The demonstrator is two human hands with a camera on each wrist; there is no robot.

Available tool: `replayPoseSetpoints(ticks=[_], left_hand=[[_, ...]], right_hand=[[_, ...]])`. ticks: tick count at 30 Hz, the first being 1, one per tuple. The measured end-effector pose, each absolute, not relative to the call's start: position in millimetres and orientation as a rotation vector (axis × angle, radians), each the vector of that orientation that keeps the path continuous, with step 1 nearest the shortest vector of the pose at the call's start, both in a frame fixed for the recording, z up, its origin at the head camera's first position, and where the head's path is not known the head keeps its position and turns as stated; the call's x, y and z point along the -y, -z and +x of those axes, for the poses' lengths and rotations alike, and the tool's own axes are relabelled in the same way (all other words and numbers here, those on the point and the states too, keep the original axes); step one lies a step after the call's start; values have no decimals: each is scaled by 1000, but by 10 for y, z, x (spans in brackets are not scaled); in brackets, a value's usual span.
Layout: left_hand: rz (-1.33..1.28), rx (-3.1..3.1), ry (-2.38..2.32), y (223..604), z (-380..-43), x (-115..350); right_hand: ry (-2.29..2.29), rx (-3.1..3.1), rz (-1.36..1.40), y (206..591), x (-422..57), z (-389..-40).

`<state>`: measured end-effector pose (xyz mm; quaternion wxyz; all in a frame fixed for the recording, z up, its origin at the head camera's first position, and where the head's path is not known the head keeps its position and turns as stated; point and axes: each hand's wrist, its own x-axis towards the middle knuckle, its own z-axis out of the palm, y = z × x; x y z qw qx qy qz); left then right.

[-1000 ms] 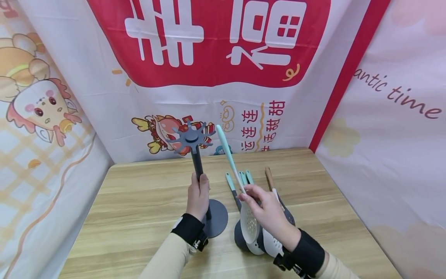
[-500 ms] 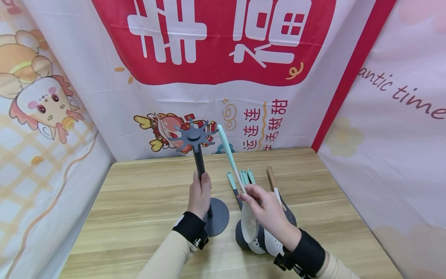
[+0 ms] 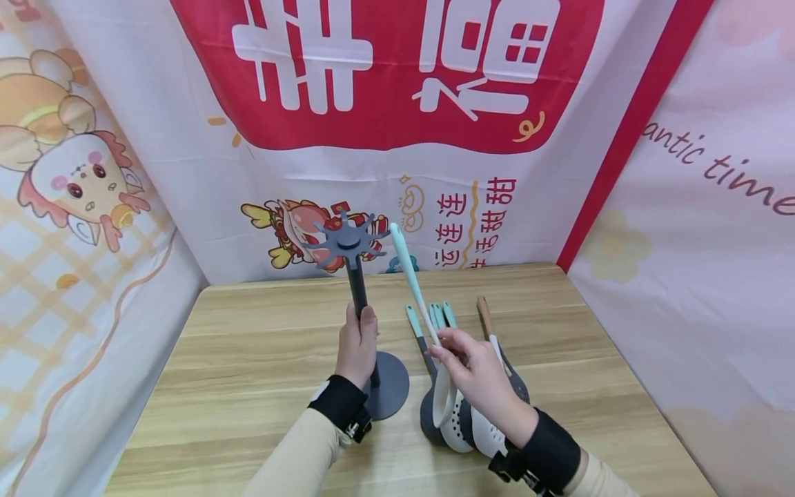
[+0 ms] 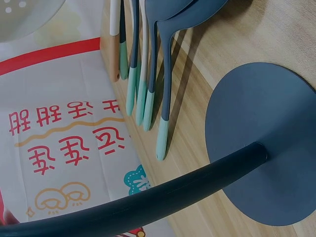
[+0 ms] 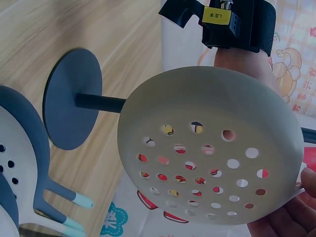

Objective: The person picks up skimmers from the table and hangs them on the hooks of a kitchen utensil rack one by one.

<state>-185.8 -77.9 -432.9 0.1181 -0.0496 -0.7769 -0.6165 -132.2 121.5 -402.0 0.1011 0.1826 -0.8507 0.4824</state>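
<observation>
My left hand [image 3: 358,345] grips the pole of a dark grey utensil stand [image 3: 348,239], which has a ring of hooks on top. Its round base [image 4: 266,148] rests on the table. With thumb and fingers, my right hand [image 3: 483,373] pinches a white skimmer [image 3: 408,268] near the lower end of its mint handle. The skimmer's perforated bowl [image 5: 207,111] hangs below that hand. The handle's tip appears close beside one right-hand hook; whether they touch, I cannot tell. Part of the bowl is hidden by my right hand in the head view.
Right of the base lies a row of utensils, among them a white slotted one [image 3: 456,431] and a grey ladle [image 4: 190,19]. Most have mint handles [image 4: 162,138]; one handle is wooden [image 3: 484,316]. A printed cloth [image 3: 211,179] hangs behind the wooden table [image 3: 248,359].
The skimmer has turned about its handle, so its bowl appears narrower and its holes no longer show in the head view. Both hands keep their holds. The whole view has shifted slightly.
</observation>
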Motion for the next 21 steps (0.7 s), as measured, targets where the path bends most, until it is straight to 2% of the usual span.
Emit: replayPoseSetpoints(ticks=[21], left_hand=[[-170, 2259, 1782, 4421, -1913, 803]], right_hand=[[-1451, 2553, 466, 3959, -1198, -1329]])
